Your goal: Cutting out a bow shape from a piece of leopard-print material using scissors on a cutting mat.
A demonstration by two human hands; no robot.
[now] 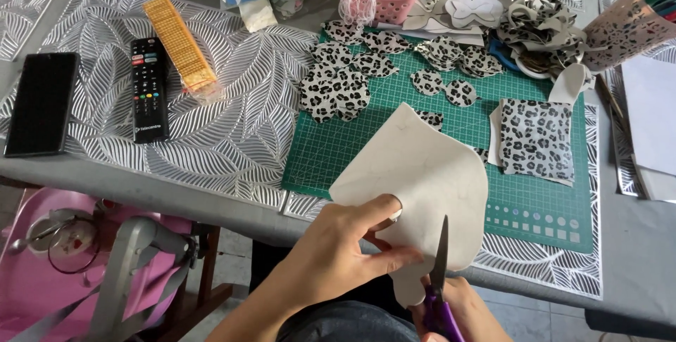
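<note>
1. From my remote seat I see the left hand (345,247) reach in from the lower edge, fingers curled and pinching the near edge of a pale sheet (422,180), thumb on top.
2. The right hand (458,307) sits low at the bottom edge, wrapped around the purple handles of a pair of scissors (440,271); its fingers are mostly hidden, closed about the grips.
3. The scissor blades point up and away from me, cutting into the sheet's near edge just beside the left thumb.
4. The sheet is off-white and plain on the side facing me, with a curved outline, bowed slightly. It is held above the near edge of the table (232,204), partly over a green cutting mat (521,194).
5. On the mat lie leopard-print cut-outs (338,88) and a leopard-print square (536,139), well apart from the hands.
6. To the left rest a black remote (148,88) and a dark phone (42,102).
</note>
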